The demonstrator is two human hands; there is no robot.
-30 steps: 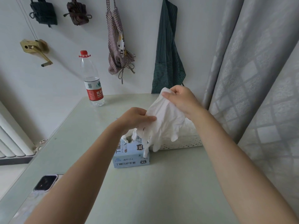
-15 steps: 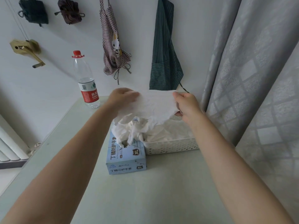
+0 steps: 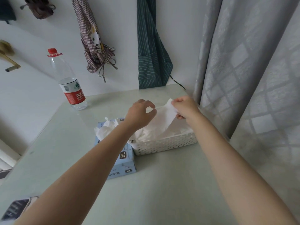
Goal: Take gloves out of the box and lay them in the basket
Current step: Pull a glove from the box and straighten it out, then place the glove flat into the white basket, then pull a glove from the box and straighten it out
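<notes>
White, thin glove (image 3: 164, 117) was stretched between both hands over the basket (image 3: 164, 146), its lower end draping onto the heap of gloves (image 3: 151, 135) already inside. Right hand (image 3: 185, 108) pinched the glove's upper right corner w/ thumb & fingers curled. Left hand (image 3: 139, 113) was at the glove's left edge, fingers bent & thumb tip near forefinger; it seemed to pinch the edge, but the contact was hard to see. Basket was white plastic w/ rows of holes in its wall, sitting on the pale green table (image 3: 162, 184) near the grey curtain (image 3: 243, 78). Glove box (image 3: 120, 164) lay just left of the basket, touching it or nearly so; light blue, w/ "XL" in dark badges on top & front, plus partly hidden Chinese print ending "手套". More white glove material (image 3: 105, 129) stuck up from its opening, behind the left forearm. Water bottle (image 3: 68, 82) w/ red cap stood at the table's far left; red label read "农夫", the rest too small to read. On the wall hung a checked apron (image 3: 95, 46) w/ a cartoon cat & a green striped apron (image 3: 151, 51). Dark phone-like item (image 3: 16, 208) sat at the near left table edge.
</notes>
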